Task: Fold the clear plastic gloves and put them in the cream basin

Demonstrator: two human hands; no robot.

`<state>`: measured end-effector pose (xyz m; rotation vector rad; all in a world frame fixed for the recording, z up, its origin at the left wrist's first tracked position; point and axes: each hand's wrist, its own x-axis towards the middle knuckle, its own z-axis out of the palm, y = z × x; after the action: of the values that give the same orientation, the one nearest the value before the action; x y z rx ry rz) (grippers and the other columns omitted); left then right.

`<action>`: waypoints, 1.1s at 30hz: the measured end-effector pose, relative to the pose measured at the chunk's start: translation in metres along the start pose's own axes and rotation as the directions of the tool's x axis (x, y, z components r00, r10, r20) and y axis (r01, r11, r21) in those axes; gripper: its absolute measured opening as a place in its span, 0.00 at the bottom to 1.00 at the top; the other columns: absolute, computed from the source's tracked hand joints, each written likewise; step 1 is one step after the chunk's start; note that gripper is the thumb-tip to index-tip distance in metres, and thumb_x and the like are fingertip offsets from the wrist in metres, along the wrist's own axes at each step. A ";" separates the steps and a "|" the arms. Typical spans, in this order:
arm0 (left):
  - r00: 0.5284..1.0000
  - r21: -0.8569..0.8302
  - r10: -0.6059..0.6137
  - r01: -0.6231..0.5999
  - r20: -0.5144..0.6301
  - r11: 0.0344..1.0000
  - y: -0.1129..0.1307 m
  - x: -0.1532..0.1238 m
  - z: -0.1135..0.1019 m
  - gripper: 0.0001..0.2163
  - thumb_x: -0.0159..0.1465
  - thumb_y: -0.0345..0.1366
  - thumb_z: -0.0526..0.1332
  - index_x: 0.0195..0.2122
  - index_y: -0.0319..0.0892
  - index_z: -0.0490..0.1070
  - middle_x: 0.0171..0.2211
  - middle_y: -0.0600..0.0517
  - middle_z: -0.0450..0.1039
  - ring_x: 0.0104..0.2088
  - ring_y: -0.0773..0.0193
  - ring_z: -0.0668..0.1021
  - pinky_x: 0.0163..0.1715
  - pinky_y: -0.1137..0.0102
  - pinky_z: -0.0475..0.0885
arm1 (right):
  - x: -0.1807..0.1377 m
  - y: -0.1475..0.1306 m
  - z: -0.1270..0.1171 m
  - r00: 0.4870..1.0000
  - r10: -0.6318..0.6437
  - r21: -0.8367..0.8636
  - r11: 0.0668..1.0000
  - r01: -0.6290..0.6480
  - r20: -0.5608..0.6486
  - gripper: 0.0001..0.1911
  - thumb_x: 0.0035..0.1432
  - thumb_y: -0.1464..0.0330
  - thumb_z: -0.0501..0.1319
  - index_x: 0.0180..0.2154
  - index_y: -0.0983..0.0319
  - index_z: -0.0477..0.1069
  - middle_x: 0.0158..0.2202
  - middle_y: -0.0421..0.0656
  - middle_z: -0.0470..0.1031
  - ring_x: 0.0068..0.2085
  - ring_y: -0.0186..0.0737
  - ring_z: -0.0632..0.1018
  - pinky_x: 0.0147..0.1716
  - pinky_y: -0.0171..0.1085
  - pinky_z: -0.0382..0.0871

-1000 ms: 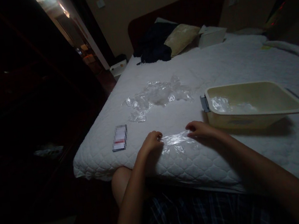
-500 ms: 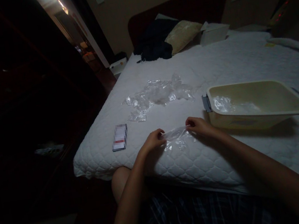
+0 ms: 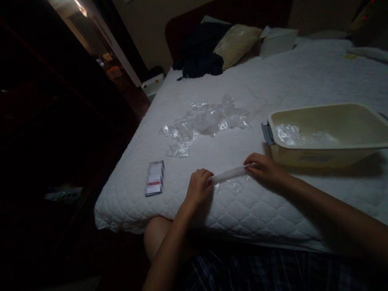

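Observation:
My left hand (image 3: 199,187) and my right hand (image 3: 265,170) each pinch one end of a clear plastic bag (image 3: 230,175), now folded into a narrow strip on the near edge of the white quilted bed (image 3: 248,215). Part of the bag lies flat just below the strip. A loose pile of clear plastic bags (image 3: 205,123) lies farther out on the bed. To the right of my right hand stands a beige plastic tub (image 3: 334,133) with some clear plastic inside.
A small card or packet (image 3: 154,178) lies on the bed left of my left hand. Pillows (image 3: 237,42), dark clothing (image 3: 198,52) and a white box sit by the headboard. Dark furniture and an open doorway are to the left.
Both hands have folded the flat bag over into a narrow strip, and it now spans between the hands as a tight band.

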<state>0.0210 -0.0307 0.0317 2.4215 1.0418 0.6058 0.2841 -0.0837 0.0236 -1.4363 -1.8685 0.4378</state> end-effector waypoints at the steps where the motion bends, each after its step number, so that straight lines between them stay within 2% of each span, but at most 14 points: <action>1: 0.999 0.004 0.034 -0.034 0.005 0.999 0.000 -0.003 0.001 0.12 0.53 0.27 0.55 0.38 0.43 0.69 0.39 0.46 0.69 0.43 0.57 0.68 0.46 0.63 0.60 | -0.003 -0.001 -0.002 1.000 -0.023 -0.024 0.999 0.024 0.013 0.08 0.54 0.67 0.54 0.35 0.61 0.69 0.34 0.45 0.70 0.38 0.41 0.71 0.38 0.39 0.64; 5: 0.989 -0.015 0.141 -0.141 0.036 0.990 -0.002 -0.016 0.005 0.13 0.55 0.26 0.55 0.40 0.44 0.69 0.40 0.46 0.69 0.45 0.57 0.68 0.49 0.61 0.56 | -0.015 -0.003 -0.006 0.993 -0.100 -0.090 0.990 0.106 0.068 0.09 0.54 0.69 0.54 0.37 0.60 0.70 0.37 0.47 0.70 0.39 0.43 0.70 0.40 0.42 0.63; 10: 0.979 -0.038 0.191 -0.188 0.078 0.981 -0.001 -0.029 0.007 0.14 0.56 0.25 0.55 0.41 0.47 0.69 0.43 0.47 0.70 0.47 0.59 0.68 0.54 0.59 0.50 | -0.030 0.000 -0.007 0.976 -0.160 -0.150 0.972 0.182 0.149 0.12 0.55 0.69 0.53 0.40 0.59 0.71 0.40 0.49 0.72 0.40 0.44 0.70 0.41 0.45 0.62; 15: 0.968 -0.009 0.229 -0.229 0.099 0.973 -0.003 -0.039 0.009 0.16 0.56 0.25 0.56 0.45 0.47 0.67 0.47 0.46 0.68 0.49 0.58 0.68 0.54 0.58 0.52 | -0.042 0.006 -0.004 0.963 -0.198 -0.185 0.955 0.231 0.182 0.13 0.55 0.70 0.54 0.41 0.59 0.71 0.41 0.49 0.73 0.42 0.45 0.71 0.41 0.45 0.62; 17: 0.963 0.047 0.247 -0.253 0.107 0.966 -0.005 -0.042 0.012 0.16 0.57 0.25 0.56 0.46 0.46 0.66 0.48 0.45 0.67 0.50 0.57 0.68 0.53 0.57 0.55 | -0.045 0.009 -0.003 0.957 -0.224 -0.209 0.942 0.261 0.187 0.14 0.54 0.72 0.54 0.42 0.59 0.71 0.41 0.48 0.73 0.42 0.45 0.71 0.41 0.45 0.62; 21: 0.937 0.275 0.307 -0.342 0.165 0.898 -0.008 -0.045 0.019 0.14 0.59 0.26 0.54 0.46 0.41 0.64 0.50 0.45 0.65 0.53 0.55 0.64 0.49 0.56 0.60 | -0.048 0.008 0.001 0.952 -0.243 -0.255 0.924 0.286 0.187 0.14 0.54 0.74 0.52 0.42 0.60 0.70 0.42 0.48 0.73 0.42 0.44 0.72 0.41 0.45 0.63; 25: 0.924 0.439 0.341 -0.383 0.175 0.813 -0.006 -0.047 0.022 0.11 0.59 0.29 0.54 0.44 0.40 0.64 0.51 0.43 0.64 0.51 0.56 0.65 0.48 0.58 0.63 | -0.045 0.001 0.003 0.988 -0.126 -0.240 0.960 0.144 0.089 0.13 0.52 0.75 0.52 0.39 0.63 0.70 0.39 0.48 0.73 0.41 0.43 0.72 0.42 0.44 0.64; 29: 0.928 0.472 0.338 -0.371 0.157 0.800 -0.003 -0.049 0.023 0.12 0.59 0.30 0.55 0.44 0.41 0.65 0.50 0.44 0.64 0.51 0.56 0.65 0.49 0.57 0.62 | -0.038 -0.014 0.003 0.998 -0.001 -0.144 0.989 -0.009 -0.066 0.13 0.47 0.77 0.52 0.36 0.64 0.70 0.38 0.50 0.71 0.41 0.46 0.71 0.42 0.45 0.64; 31: 0.929 0.467 0.336 -0.368 0.154 0.804 -0.004 -0.050 0.024 0.12 0.59 0.29 0.56 0.45 0.41 0.65 0.50 0.45 0.65 0.51 0.55 0.65 0.49 0.57 0.61 | -0.032 -0.027 0.008 0.991 0.113 0.061 0.992 -0.109 -0.067 0.12 0.47 0.75 0.53 0.35 0.63 0.70 0.36 0.48 0.71 0.38 0.44 0.72 0.40 0.45 0.66; 32: 0.930 0.465 0.334 -0.365 0.152 0.806 -0.005 -0.051 0.025 0.12 0.59 0.29 0.56 0.45 0.41 0.65 0.49 0.45 0.65 0.52 0.55 0.64 0.49 0.57 0.61 | -0.028 -0.035 0.013 0.982 0.188 0.210 0.961 -0.177 -0.030 0.11 0.47 0.73 0.54 0.35 0.63 0.69 0.35 0.47 0.72 0.36 0.42 0.73 0.38 0.44 0.67; 33: 0.932 0.464 0.330 -0.362 0.150 0.809 -0.006 -0.051 0.026 0.12 0.59 0.29 0.56 0.45 0.41 0.65 0.49 0.46 0.65 0.52 0.55 0.64 0.49 0.56 0.61 | -0.024 -0.043 0.019 0.962 0.271 0.377 0.888 -0.264 0.035 0.11 0.47 0.72 0.55 0.35 0.62 0.69 0.34 0.46 0.73 0.35 0.41 0.74 0.37 0.43 0.68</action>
<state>0.0003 -0.0710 -0.0040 3.0971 0.7944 0.4064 0.2438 -0.1170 0.0302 -1.4217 -1.4682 0.8680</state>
